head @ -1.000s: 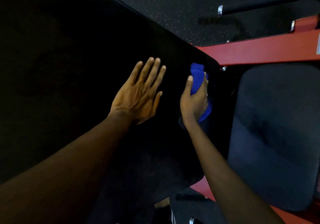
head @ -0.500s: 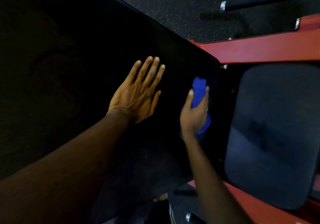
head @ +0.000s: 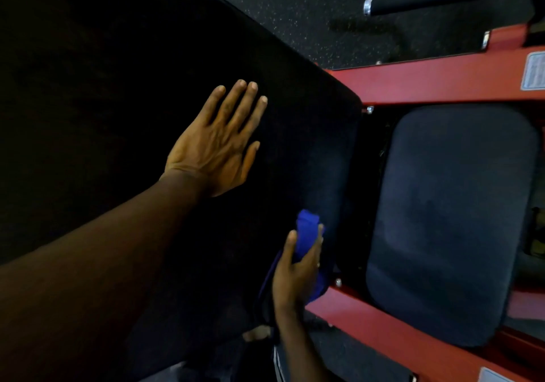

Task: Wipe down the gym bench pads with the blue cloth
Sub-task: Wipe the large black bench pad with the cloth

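Left hand [head: 216, 145]: flat, fingers straight, on back pad [head: 118, 86]
Right hand [head: 295, 275]: 5 o'clock, clasping blue cloth [head: 306, 231] at pad edge
Seat pad [head: 451, 219]: 3 o'clock

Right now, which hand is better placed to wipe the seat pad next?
The right hand: it grips the blue cloth at the edge of the large pad, nearest the seat pad; the left hand lies flat, empty.

You're getting a dim frame. The back pad [head: 118, 86] crushes to near black toward its left edge. Light catches your left hand [head: 218, 145] and the red frame [head: 427, 81]. Your right hand [head: 295, 275] and the blue cloth [head: 308, 234] look slightly soft. Wide-angle bend at the borders.
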{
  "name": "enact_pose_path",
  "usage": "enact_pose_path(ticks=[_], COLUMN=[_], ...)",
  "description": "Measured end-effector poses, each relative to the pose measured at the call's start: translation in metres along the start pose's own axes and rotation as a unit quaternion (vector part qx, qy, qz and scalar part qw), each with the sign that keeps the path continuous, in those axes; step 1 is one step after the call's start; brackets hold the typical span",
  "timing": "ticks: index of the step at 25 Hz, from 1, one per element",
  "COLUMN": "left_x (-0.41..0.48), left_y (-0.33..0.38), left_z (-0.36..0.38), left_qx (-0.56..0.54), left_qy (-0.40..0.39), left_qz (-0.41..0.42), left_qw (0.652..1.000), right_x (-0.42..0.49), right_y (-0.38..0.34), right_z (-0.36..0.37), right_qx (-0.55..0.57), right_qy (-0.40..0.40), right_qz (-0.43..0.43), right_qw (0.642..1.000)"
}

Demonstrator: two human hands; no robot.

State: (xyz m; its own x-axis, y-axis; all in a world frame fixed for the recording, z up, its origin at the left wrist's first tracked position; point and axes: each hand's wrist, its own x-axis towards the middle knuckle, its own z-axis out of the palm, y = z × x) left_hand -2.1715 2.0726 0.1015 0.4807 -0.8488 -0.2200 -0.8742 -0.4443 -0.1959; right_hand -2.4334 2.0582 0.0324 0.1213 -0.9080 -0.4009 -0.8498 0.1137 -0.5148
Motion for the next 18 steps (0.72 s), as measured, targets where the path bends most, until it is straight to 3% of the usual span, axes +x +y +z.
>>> enact_pose_path(ticks=[3,8,11,15,18], left_x=[0.001,0.001,0.001,0.0,0.0], left_y=[0.0,0.001,0.002,0.001,0.0], left_z=[0.0,0.001,0.001,0.002,0.0], left_qx=[-0.001,0.01,0.002,0.001,0.002], left_qy=[0.004,0.005,0.007,0.003,-0.008], left_qz=[-0.003,0.001,0.001,0.004,0.003], left_qw=[1.0,1.0,1.0,1.0,1.0], right_x=[-0.002,0.085,0.148,0.169,0.126], right_y=[0.003,0.0,-0.016,-0.051,-0.066], right_z=[-0.004,-0.006,-0.011,0.003,0.014], right_qx=[0.018,0.012,-0.016,-0.004,-0.003], right_qy=[-0.008,0.079,0.07,0.051,0.03], right_qz=[0.007,0.143,0.211,0.148,0.031], right_qw=[1.0,0.987,0.975,0.988,0.999])
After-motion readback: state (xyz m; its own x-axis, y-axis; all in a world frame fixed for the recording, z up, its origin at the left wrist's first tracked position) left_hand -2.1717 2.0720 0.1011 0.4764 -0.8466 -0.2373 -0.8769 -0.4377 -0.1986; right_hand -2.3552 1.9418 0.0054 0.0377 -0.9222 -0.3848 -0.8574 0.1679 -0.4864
